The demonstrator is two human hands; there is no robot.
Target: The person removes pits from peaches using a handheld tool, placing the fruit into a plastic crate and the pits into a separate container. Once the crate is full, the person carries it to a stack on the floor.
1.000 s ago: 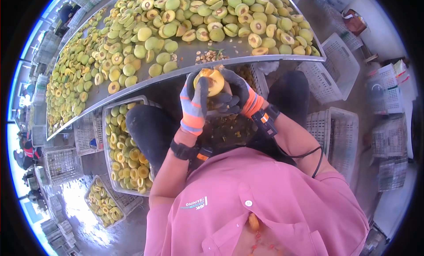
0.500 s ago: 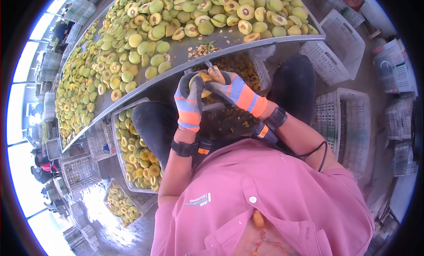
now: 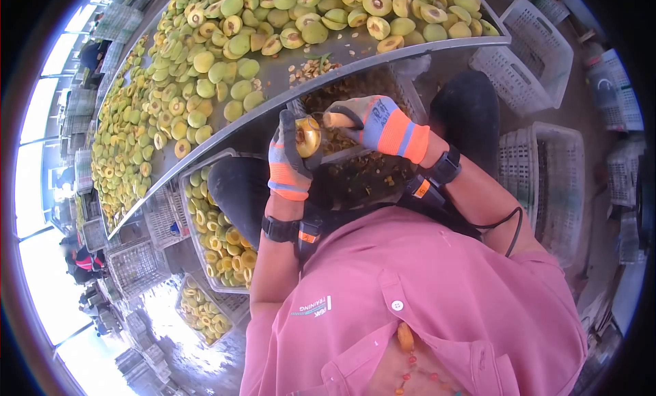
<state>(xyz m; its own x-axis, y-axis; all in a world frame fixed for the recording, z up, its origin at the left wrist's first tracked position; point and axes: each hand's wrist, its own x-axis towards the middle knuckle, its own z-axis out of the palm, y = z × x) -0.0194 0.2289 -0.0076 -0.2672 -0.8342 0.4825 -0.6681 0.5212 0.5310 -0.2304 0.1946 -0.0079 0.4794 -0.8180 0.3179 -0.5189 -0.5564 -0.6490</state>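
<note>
My left hand [image 3: 291,153], in a grey, orange and blue work glove, is closed around a peach half [image 3: 307,138]. Its cut face is turned toward my right hand, with a brown hollow in the middle. Gloved the same way, my right hand [image 3: 374,123] grips a wooden-handled tool [image 3: 337,119]. A thin metal part of the tool seems to reach to the peach's edge; its exact shape is too fine to tell. Both hands are above my lap, just below the metal table's edge [image 3: 287,97]. Beneath them is a crate [image 3: 408,95] with brown scraps.
Many peach halves [image 3: 205,61] cover the table, with a small heap of pits [image 3: 311,71] near its edge. Left of my knee stands a crate of hollowed halves [image 3: 222,242]. White plastic crates [image 3: 540,184] stand at the right. People work at the far left.
My hands have moved apart slightly, and the peach half's cut face has come into view. The tool has turned in my right hand, its handle end now pointing left.
</note>
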